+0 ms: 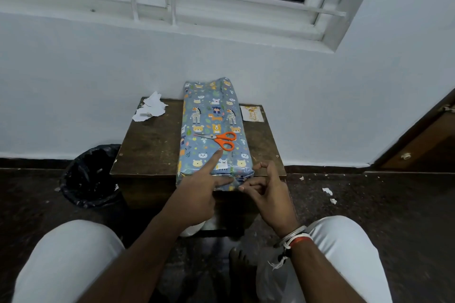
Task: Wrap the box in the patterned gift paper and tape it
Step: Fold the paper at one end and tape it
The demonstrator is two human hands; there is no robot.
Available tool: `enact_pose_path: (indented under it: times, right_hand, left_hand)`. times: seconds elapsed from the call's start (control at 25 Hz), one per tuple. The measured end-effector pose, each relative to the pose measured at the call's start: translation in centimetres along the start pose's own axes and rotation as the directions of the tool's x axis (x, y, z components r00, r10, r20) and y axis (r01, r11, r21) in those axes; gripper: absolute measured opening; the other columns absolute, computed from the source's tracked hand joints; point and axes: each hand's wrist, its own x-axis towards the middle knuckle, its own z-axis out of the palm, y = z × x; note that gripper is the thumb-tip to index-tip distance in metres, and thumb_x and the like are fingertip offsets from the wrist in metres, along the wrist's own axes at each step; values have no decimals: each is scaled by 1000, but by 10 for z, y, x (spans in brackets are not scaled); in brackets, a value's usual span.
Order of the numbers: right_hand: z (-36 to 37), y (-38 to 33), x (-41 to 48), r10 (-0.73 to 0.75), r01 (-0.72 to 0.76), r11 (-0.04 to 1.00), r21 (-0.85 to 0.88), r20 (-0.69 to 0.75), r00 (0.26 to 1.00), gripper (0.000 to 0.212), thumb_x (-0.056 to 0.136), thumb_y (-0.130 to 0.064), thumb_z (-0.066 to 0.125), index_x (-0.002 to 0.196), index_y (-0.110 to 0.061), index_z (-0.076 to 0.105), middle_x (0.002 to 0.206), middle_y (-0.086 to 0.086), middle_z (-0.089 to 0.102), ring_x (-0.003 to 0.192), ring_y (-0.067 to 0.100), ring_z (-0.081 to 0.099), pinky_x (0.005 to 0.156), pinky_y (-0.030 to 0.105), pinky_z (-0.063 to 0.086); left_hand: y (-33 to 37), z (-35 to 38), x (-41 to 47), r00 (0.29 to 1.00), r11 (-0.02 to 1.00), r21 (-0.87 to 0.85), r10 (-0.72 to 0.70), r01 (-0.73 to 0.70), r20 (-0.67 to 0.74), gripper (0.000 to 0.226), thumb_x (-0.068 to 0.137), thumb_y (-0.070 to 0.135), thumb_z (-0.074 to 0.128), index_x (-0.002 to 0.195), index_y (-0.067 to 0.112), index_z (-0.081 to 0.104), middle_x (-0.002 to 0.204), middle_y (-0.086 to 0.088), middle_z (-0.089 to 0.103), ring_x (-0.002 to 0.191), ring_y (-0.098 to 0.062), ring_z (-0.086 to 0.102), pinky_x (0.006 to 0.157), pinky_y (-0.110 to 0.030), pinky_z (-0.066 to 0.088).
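Note:
The box [211, 115], covered in blue gift paper with an animal pattern, lies lengthwise on a small wooden table [147, 145]. Its near end juts over the table's front edge. Orange-handled scissors [221, 140] rest on top of it. My left hand [197, 194] lays its straight index finger on the box's top while the thumb presses the folded paper on the near end face. Beside the near right corner, my right hand [267, 189] has curled fingers, and their tips meet at the end face. Whether they pinch tape or paper is unclear.
Torn white paper scraps [149, 110] lie at the table's back left corner and a small card [252, 113] at its back right. A bin with a black liner [91, 174] stands left of the table. The wall is right behind, and my knees are in front.

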Motion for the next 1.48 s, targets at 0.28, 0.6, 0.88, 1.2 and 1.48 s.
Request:
enact_pose_path:
  times: [0.28, 0.6, 0.88, 1.2, 1.48]
  right_hand:
    - [14, 11, 2, -69, 47, 979, -200, -106, 992, 59, 86, -13, 82, 129, -25, 43, 81, -14, 77, 77, -7, 71, 72, 11, 54]
    - [14, 3, 3, -76, -23, 842, -538, -162, 984, 57, 89, -44, 74, 137, -44, 43, 94, -3, 76, 89, 23, 73, 74, 40, 58]
    - [-4, -19, 5, -142, 34, 690, -723, -89, 986, 48, 94, -33, 68, 140, -41, 56, 105, -2, 75, 96, 25, 69, 74, 37, 52]
    - [11, -67, 9, 26, -35, 998, 44, 188, 982, 25, 92, -32, 76, 114, -20, 78, 97, -6, 79, 93, 13, 75, 88, 26, 58]
    - [12, -77, 17, -50, 61, 997, -53, 196, 979, 5, 87, -16, 81, 89, -21, 82, 84, -11, 78, 79, 7, 75, 79, 28, 60]
  left_hand:
    - [1, -1, 1, 1000, 1000, 16, -2, 1, 5, 70, 87, 6, 60, 144, 47, 51, 168, 18, -18, 140, -20, 46, 98, -31, 50]
    - [-6, 4, 2, 1000, 1000, -7, 18, -19, -7, 70, 86, 8, 62, 144, 46, 52, 169, 19, -11, 141, -18, 45, 95, -33, 51]
    - [-10, 4, -3, 992, 778, -626, -25, -59, -124, 49, 82, -8, 63, 109, 33, 61, 133, 25, 55, 50, -11, 55, 60, -22, 45]
    - [-8, -5, -5, 959, 506, -845, -108, -174, -263, 35, 91, -9, 62, 102, 20, 46, 151, 24, 49, 94, -51, 71, 76, -54, 53]
    - [7, -18, -10, 928, 598, -767, -100, -233, -360, 48, 85, -17, 55, 94, 29, 45, 145, 19, 53, 75, -42, 72, 62, -42, 52]
